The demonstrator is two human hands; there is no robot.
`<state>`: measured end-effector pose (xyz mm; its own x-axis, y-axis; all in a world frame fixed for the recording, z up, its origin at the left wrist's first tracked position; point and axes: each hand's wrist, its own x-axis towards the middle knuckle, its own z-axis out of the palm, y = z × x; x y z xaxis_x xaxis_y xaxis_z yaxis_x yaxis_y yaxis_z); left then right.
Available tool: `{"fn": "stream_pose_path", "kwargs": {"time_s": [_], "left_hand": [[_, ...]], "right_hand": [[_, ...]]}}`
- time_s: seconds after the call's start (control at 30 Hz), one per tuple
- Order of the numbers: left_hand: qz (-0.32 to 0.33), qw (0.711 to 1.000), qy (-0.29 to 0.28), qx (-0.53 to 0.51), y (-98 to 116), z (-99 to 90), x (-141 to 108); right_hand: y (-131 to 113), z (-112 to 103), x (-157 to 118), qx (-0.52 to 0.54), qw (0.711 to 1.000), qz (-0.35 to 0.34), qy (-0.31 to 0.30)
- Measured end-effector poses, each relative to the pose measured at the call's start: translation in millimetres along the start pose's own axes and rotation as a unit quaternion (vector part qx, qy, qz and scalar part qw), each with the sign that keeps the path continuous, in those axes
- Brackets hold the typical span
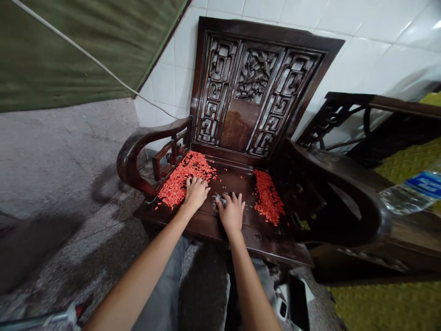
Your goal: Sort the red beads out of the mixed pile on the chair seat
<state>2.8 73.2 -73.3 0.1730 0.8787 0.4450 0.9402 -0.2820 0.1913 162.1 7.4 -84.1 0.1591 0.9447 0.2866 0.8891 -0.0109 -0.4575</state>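
A dark carved wooden chair has its seat (234, 181) in front of me, with a fretwork back (255, 78). Red grains lie on the seat in a loose spread on the left (182, 179) and a narrower strip on the right (268, 197). My left hand (196, 193) rests palm down at the edge of the left spread, its fingertips among the grains. My right hand (231, 211) lies on the bare wood, fingers spread, beside a small patch of pale grey grains (218, 200). Neither hand shows anything held.
The chair's curved left armrest (132, 161) rises beside the seat. A second dark wooden chair (375, 105) stands to the right, near a plastic water bottle (409, 193). A phone (298, 301) lies below the seat. White tiles (372, 59), concrete ground (62, 151) and a green tarp (62, 50) surround it.
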Motion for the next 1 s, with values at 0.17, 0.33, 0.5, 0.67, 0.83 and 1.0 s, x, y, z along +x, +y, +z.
{"fn": "stream_pose_path", "kwargs": {"time_s": [0.17,0.33,0.5,0.67,0.83,1.0], "left_hand": [[-0.014,1.0,-0.004,0.007,1,-8.0,-1],[-0.079,0.995,0.009,0.061,3,-13.5,-2],[-0.078,0.995,0.005,0.068,4,-14.4,-2],[-0.015,0.999,0.046,0.003,4,-15.1,-4],[0.038,0.996,0.047,-0.073,2,-13.9,-5],[0.038,0.985,0.037,-0.166,1,-11.8,-3]], "right_hand": [[-2,-5,0,0.024,0.999,-0.004,0.032],[-3,-6,0,0.023,0.999,-0.012,0.034],[-4,-4,3,0.023,0.999,0.012,0.031],[-8,-1,10,-0.009,0.999,-0.005,0.032],[-13,1,22,0.004,0.999,-0.021,0.047],[-12,0,35,0.132,0.987,0.004,0.093]]}}
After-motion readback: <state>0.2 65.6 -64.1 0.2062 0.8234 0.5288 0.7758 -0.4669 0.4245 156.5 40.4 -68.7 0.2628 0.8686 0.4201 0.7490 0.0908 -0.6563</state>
